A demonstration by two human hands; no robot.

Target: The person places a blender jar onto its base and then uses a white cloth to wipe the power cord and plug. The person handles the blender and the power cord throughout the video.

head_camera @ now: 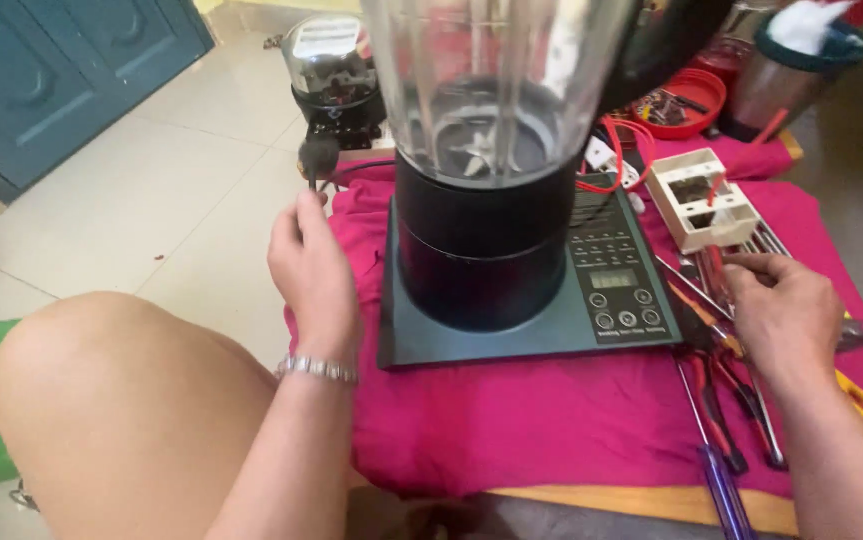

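A blender jar [492, 90] of clear plastic on a black base [482, 250] stands on a flat dark induction cooktop [552, 330] with a button panel. My left hand [312, 265] is at the cooktop's left edge, pinching a black power cord just below its plug [318, 155]. My right hand [782, 310] rests fingers-down on a row of screwdrivers and pliers [732, 400] to the right of the cooktop; whether it grips one is unclear.
Everything lies on a magenta cloth [512, 420] over a low wooden board. A white plastic switch box [702, 200], a red bowl of small parts [682, 100], a steel container [792, 70] and another small appliance [337, 75] sit behind. My bare knee [122, 400] is at left, over a tiled floor.
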